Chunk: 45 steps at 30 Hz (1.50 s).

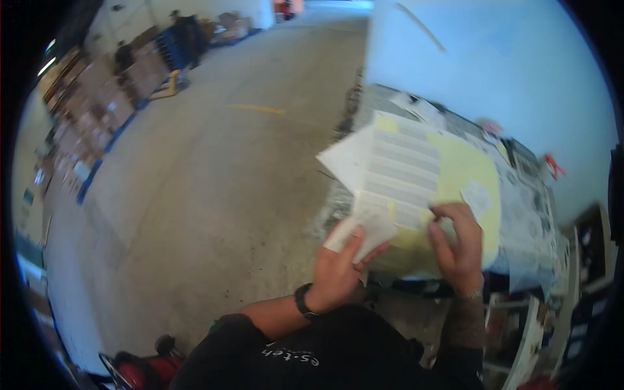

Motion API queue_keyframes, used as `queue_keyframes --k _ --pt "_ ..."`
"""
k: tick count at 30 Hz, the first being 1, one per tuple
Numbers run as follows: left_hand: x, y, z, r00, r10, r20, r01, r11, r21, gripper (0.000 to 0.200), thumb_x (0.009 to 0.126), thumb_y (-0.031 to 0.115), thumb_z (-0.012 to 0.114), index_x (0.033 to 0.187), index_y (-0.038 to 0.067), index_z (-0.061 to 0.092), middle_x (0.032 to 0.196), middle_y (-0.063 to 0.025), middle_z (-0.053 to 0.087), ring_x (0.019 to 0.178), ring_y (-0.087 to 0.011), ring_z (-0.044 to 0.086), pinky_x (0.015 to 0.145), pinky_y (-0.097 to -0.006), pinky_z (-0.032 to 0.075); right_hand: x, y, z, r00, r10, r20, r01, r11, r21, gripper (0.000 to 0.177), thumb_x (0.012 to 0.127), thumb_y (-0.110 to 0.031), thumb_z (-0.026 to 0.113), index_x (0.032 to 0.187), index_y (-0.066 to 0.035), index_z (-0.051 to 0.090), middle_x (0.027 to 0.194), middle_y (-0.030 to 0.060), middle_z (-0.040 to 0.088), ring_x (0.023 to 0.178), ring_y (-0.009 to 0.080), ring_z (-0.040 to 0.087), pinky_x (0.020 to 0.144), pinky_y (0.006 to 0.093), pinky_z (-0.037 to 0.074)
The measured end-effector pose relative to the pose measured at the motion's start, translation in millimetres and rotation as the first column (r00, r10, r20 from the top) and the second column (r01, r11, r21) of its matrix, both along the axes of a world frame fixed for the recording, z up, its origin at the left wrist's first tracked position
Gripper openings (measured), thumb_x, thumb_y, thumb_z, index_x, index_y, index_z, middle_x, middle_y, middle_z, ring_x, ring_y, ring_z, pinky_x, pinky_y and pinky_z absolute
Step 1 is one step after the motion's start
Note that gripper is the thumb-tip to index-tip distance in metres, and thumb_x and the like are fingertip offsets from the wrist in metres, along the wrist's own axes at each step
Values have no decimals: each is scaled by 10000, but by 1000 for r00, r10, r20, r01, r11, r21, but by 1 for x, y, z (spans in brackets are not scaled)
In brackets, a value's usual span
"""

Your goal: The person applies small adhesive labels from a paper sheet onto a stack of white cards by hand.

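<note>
My left hand (pixel 339 265) is closed around a small stack of whitish paper (pixel 376 235), thumb on top, above the near left edge of the table. My right hand (pixel 460 244) hovers over the yellow sheet (pixel 465 166), its fingers curved and the thumb a little apart from the index finger. Nothing shows between them. Beneath and ahead of both hands lies a large white page with grey printed bands (pixel 403 162), partly over the yellow sheet. A plain white sheet (pixel 349 159) sticks out past the table's left side.
A small white paper (pixel 478 197) rests on the yellow sheet. The table covering (pixel 530 214) carries papers and small items along the wall. Below right stands a white frame (pixel 525 335). Cardboard boxes (pixel 97 97) and a yellow pallet jack (pixel 170 86) stand across the concrete floor (pixel 214 175).
</note>
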<state>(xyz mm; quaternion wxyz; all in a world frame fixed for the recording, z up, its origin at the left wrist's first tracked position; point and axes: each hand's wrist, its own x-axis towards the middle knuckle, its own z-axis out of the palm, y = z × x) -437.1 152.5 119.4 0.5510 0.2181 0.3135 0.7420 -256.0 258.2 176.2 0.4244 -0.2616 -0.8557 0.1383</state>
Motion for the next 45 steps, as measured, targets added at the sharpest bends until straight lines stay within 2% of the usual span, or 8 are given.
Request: queue_keyframes --k 2,8,18,24,26,31,39,45 --pt "-1 1 2 1000 -5 -9 5 1000 -17 413 1078 194 473 1422 -33 450 1376 -168 563 1236 -282 606 1025 -444 554 -4 -1 5 1000 4 18 -3 997 -78 331 824 -65 737 1142 -19 656 975 141 627 916 344 609 811 416 485" --pt "-7 -3 6 996 93 -10 -93 996 1 413 1066 206 474 1413 -17 464 1355 -157 578 1227 -268 606 1002 -444 567 -17 -1 -3 974 33 222 -55 994 95 375 775 -217 772 1097 -64 655 1063 91 624 1047 309 575 863 421 452" --pt "-11 -4 4 993 116 -12 -115 993 15 408 1064 207 482 1403 -18 469 1345 -158 581 1219 -266 606 993 -461 569 -31 1 -7 957 -63 283 24 990 139 229 805 -187 762 987 -75 678 1036 65 643 1025 282 599 836 397 428" --pt "-12 -1 4 992 124 -15 -124 992 4 408 1065 197 480 1409 -21 462 1363 -167 574 1234 -281 600 1006 -464 563 -35 9 -9 990 -48 136 45 999 31 82 873 -101 698 921 -36 689 865 99 685 815 282 660 776 393 490" --pt "-11 0 3 991 132 -20 -132 991 -1 408 1071 198 471 1413 -23 458 1372 -170 569 1241 -286 597 1012 -464 561 -38 9 -6 973 -153 -172 111 966 -233 88 917 -76 664 949 3 685 844 133 702 766 264 686 740 358 523" --pt "-5 3 6 988 151 -24 -151 988 -23 413 1087 207 443 1428 -28 442 1394 -178 555 1254 -296 590 1027 -469 555 -41 -7 -7 953 -197 -229 200 980 -9 81 924 -56 659 961 16 660 844 160 686 753 325 691 683 361 532" --pt "-3 2 2 994 105 4 -105 994 30 414 1101 196 408 1465 -1 380 1446 -170 501 1322 -289 532 1066 -473 529 -39 4 -25 879 -200 -433 50 941 -333 139 990 -98 604 982 39 625 826 146 703 747 192 693 687 318 531" --pt "-6 7 19 999 21 35 -24 996 86 444 1108 219 377 1489 -8 359 1471 -186 483 1344 -301 514 1101 -479 498 -31 -1 -11 960 -121 -251 16 923 -385 130 1002 -83 574 1007 41 611 869 146 718 780 175 692 723 308 534"
